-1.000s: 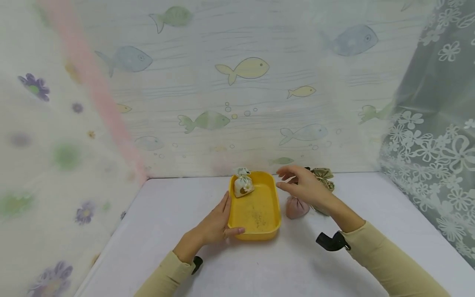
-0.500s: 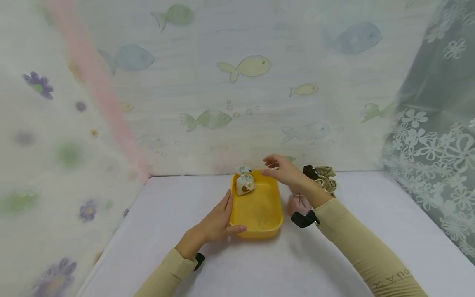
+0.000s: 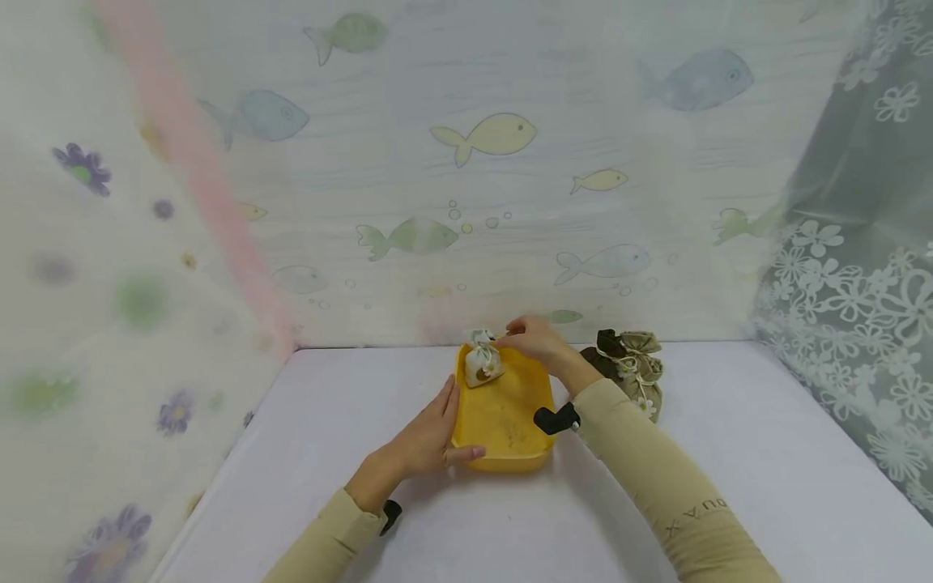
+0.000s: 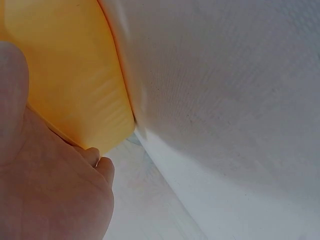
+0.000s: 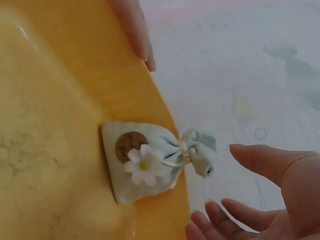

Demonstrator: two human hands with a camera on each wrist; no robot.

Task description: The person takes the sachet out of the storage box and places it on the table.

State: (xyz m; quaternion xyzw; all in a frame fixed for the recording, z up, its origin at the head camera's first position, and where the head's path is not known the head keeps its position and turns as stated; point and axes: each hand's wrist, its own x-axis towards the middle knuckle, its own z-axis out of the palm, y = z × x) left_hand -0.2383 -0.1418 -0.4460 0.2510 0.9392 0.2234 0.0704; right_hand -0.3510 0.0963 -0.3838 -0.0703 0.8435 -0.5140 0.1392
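Note:
A yellow plastic tray [image 3: 510, 405] stands on the table. At its far left corner sits a small pale drawstring pouch [image 3: 484, 366] with a white daisy and a round brown tag [image 5: 131, 145]. My left hand [image 3: 423, 437] lies along the tray's left wall, fingers straight outside it and the thumb on the front rim. My right hand [image 3: 538, 340] is over the far rim. In the right wrist view, its thumb and fingers are spread beside the pouch's tied neck, with a gap between them and the cloth.
Right of the tray are a dark brown pouch [image 3: 607, 352] and olive-tan pouches [image 3: 645, 376], tied with pale cord. A white cloth [image 3: 350, 397] covers the table. A fish-print curtain [image 3: 408, 283] hangs behind the far edge.
My right hand has moved left, from above the pouches on the right to the pale pouch's neck. A pink pouch is now hidden behind the right arm. My left hand stays against the tray.

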